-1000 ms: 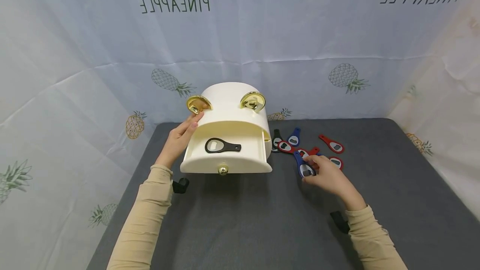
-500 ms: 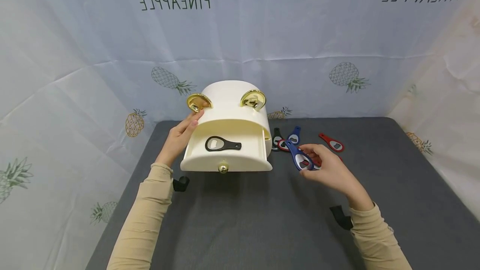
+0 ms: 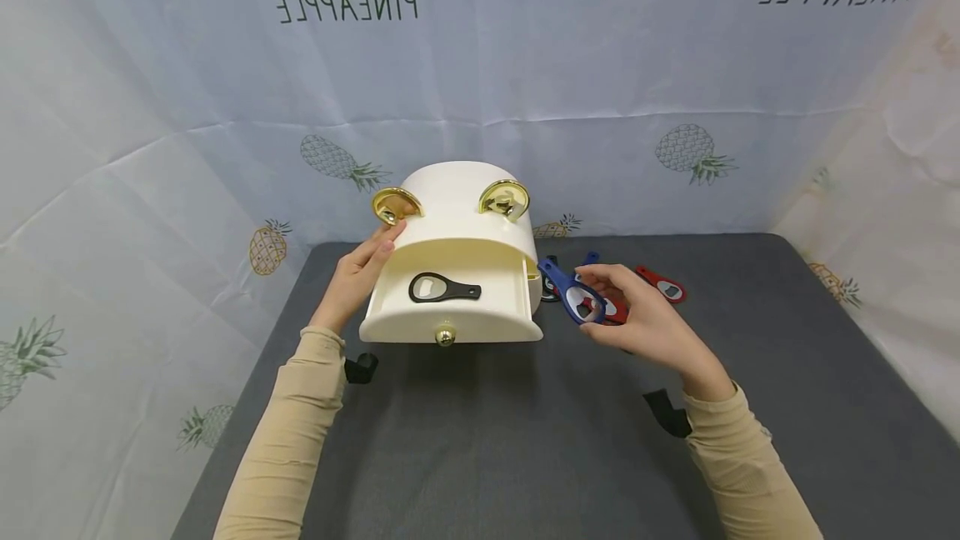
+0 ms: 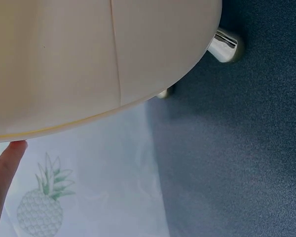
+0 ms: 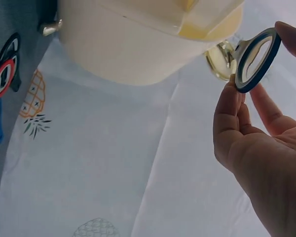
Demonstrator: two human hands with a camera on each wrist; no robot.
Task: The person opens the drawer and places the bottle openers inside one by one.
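Note:
A white drawer box [image 3: 453, 190] with two gold ear-like rounds stands toward the back, its drawer [image 3: 487, 330] pulled out. Inside the drawer lies a black bottle opener [image 3: 463, 292]. My left hand [image 3: 354, 282] rests against the box's left side with fairly straight fingers; a fingertip [image 4: 14, 150] meets its edge in the left wrist view. Between thumb and fingers, my right hand [image 3: 648, 323] pinches a blue bottle opener [image 3: 557, 276] by its round end. The handle points toward the box, just right of the drawer. In the right wrist view the opener's ring [image 5: 274, 52] is raised above the table.
Right of the box lie several more bottle openers, a red one [image 3: 662, 283] apart from the others and partly hidden ones behind my right hand. Black straps show below both wrists. A pineapple-print cloth [image 3: 600, 173] hangs behind the grey table [image 3: 480, 440].
My right hand has lifted the blue bottle opener off the pile and moved it up and left toward the drawer. My left hand stays at the box.

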